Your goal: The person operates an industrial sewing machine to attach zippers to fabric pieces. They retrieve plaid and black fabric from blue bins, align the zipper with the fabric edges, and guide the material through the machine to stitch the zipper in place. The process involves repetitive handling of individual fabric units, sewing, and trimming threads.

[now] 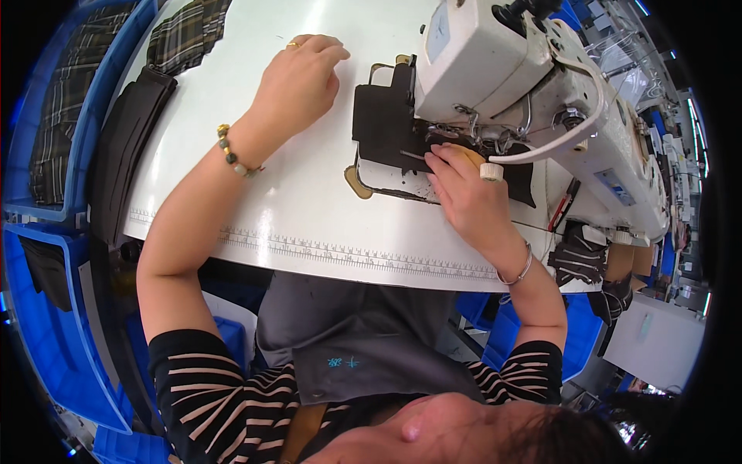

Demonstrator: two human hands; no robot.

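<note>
Above the white table, my left hand (297, 85) is raised with loosely bent fingers and the thumb apart from them; I see nothing in it. My right hand (471, 193) is beside the needle area of a white sewing machine (495, 62), its fingers low over the dark fabric. From its fingertips a thin grey metal tip (413, 155) pokes out, and a yellowish part shows by the fingers; the rest of this tool is hidden. A flat black fabric piece (379, 112) lies at the machine's bed, its right part partly covered by my hand.
Folded black pieces (127, 147) and plaid fabric (185, 35) lie at the table's left edge, beside a blue bin (97, 85) of plaid cloth. A printed ruler (325, 251) follows the front edge. A red-and-black pen-like tool (564, 205) and dark striped cloth (578, 255) are at right.
</note>
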